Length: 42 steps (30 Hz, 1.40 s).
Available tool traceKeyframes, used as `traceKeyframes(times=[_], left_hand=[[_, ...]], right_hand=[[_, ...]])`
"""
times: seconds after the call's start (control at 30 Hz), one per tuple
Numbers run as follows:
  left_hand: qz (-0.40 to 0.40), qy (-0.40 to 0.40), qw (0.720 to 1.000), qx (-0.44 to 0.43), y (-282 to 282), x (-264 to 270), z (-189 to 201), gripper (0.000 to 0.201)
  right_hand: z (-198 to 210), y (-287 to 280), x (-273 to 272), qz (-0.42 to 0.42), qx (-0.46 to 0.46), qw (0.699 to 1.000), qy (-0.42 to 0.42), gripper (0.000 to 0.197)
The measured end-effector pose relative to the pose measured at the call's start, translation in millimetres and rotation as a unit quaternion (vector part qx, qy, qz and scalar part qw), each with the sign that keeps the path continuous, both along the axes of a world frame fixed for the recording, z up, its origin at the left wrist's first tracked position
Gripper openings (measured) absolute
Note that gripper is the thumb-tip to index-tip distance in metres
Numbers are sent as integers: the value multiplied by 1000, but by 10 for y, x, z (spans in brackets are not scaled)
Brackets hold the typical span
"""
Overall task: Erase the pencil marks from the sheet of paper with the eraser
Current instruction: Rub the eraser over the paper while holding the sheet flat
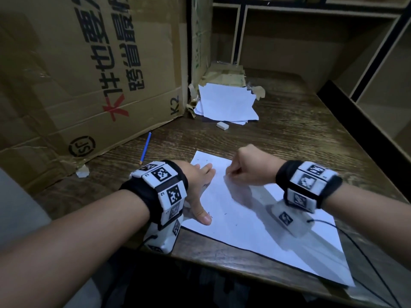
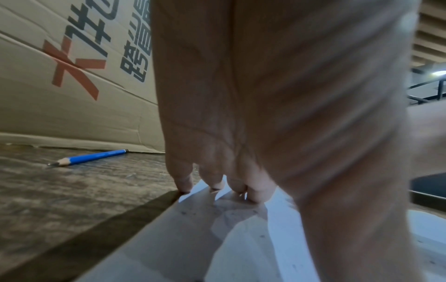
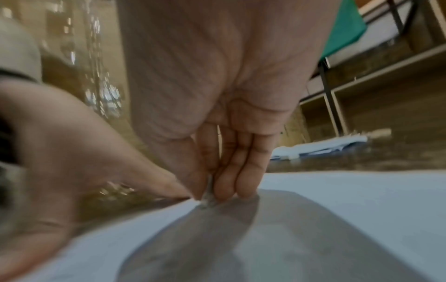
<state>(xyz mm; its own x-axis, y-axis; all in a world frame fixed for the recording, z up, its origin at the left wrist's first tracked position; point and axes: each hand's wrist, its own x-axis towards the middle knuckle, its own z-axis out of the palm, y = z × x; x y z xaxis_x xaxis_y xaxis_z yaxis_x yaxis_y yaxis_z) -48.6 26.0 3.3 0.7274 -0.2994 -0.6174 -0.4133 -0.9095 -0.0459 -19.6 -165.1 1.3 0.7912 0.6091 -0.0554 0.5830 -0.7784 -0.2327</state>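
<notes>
A white sheet of paper (image 1: 244,210) lies on the dark wooden table (image 1: 289,130), with faint pencil marks near its left edge and top corner. My left hand (image 1: 200,190) presses flat on the sheet's left edge, fingers straight and thumb spread; its fingertips (image 2: 217,185) touch the paper (image 2: 193,238). My right hand (image 1: 230,173) is curled over the sheet's upper part. In the blurred right wrist view, thumb and fingers (image 3: 224,188) pinch a small grey eraser (image 3: 208,193) against the paper (image 3: 362,200). In the head view that eraser is hidden by the hand.
A second white eraser block (image 1: 222,126) lies by a stack of loose papers (image 1: 226,103) at the back. A blue pencil (image 1: 146,147) rests left of the sheet, beside a large cardboard box (image 1: 89,74). Shelving stands behind and to the right. A black cable (image 1: 364,252) trails off the right wrist.
</notes>
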Motion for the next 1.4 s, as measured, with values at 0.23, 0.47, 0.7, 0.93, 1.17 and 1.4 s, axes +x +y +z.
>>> traceKeyframes(times=[0.23, 0.47, 0.7, 0.93, 1.17, 1.4], left_hand=[[-13, -10, 1000, 25, -108, -59, 109, 136], [-3, 0, 999, 32, -125, -70, 125, 135], [-8, 8, 999, 38, -203, -31, 159, 134], [-5, -51, 998, -29, -430, 37, 1, 126], [7, -31, 999, -20, -436, 16, 0, 129], [11, -19, 999, -29, -415, 30, -31, 133]], right_hand=[[-29, -382, 37, 5, -2, 1000, -10, 17], [-56, -260, -189, 43, 18, 998, 29, 18], [-91, -335, 16, -35, 4, 999, -16, 30], [-61, -214, -161, -1, 6, 1000, -7, 26], [-19, -337, 140, -55, 21, 998, -16, 26], [-65, -197, -196, 22, -9, 999, 25, 24]])
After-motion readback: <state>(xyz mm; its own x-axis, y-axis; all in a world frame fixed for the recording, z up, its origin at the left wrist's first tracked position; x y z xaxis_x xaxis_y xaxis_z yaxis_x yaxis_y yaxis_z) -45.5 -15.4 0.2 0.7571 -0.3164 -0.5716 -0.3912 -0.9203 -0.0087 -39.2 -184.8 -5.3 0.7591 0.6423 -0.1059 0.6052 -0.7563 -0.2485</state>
